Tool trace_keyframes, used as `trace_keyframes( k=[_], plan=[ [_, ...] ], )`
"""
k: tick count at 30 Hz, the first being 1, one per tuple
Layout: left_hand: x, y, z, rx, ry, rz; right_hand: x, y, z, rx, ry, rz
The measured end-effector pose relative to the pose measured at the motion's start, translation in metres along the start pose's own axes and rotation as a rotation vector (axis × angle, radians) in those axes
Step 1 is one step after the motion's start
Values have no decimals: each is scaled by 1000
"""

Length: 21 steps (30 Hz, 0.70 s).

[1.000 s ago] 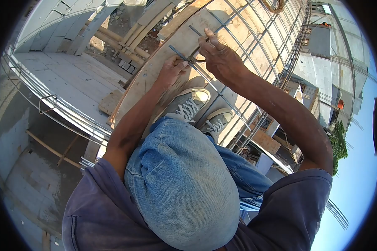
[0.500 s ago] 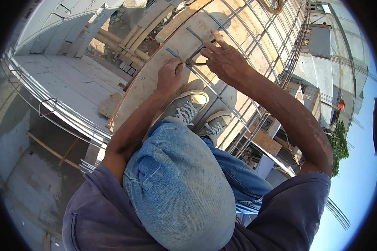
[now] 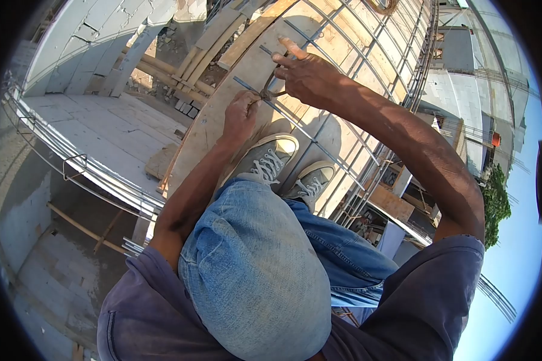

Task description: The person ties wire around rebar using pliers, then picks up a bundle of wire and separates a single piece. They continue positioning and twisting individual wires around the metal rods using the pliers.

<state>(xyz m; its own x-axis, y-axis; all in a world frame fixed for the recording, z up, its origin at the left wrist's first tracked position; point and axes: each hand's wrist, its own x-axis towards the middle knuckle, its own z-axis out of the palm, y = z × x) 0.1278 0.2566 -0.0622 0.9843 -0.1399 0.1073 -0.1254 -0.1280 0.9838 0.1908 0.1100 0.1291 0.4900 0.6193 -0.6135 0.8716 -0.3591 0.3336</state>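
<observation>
My right hand holds a pair of pincers by the handles, its fingertips spread past them. The jaws sit at a steel rebar, close to a crossing near its end. Close to the jaws, my left hand is closed in a pinch on what looks like thin tie wire, mostly hidden by the fingers. Under both hands lies a plywood deck, partly covered by the rebar grid.
My grey shoes stand on the deck beside the bars. Left of the deck edge is a drop with timber poles and rubble. A wire coil lies on the grid ahead. Long bars run along the left ledge.
The pincers have turned slightly at the rebar, and my right hand has shifted a little left and up. My left hand stays by the jaws. The whole view has shifted slightly.
</observation>
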Motion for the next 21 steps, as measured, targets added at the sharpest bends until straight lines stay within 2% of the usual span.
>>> trace_keyframes(
  k=[2,3,5,9,12,17,21],
  plan=[
    [2,-1,-1,80,-11,107,1,0,-3,-12,-23,12],
    [2,0,-2,79,-15,103,1,2,0,-52,11,-15],
    [5,1,-5,57,-65,-46,-1,4,6,-95,43,-41],
    [-1,-6,-4,-3,-22,-32,0,1,11,-3,123,7],
    [8,-7,-5,47,-25,67,0,-1,5,46,136,-11],
    [28,2,-15,241,-225,34,2,-12,-8,70,110,-4],
    [29,5,-15,200,-223,31,10,-23,2,78,154,-42]
  ],
)
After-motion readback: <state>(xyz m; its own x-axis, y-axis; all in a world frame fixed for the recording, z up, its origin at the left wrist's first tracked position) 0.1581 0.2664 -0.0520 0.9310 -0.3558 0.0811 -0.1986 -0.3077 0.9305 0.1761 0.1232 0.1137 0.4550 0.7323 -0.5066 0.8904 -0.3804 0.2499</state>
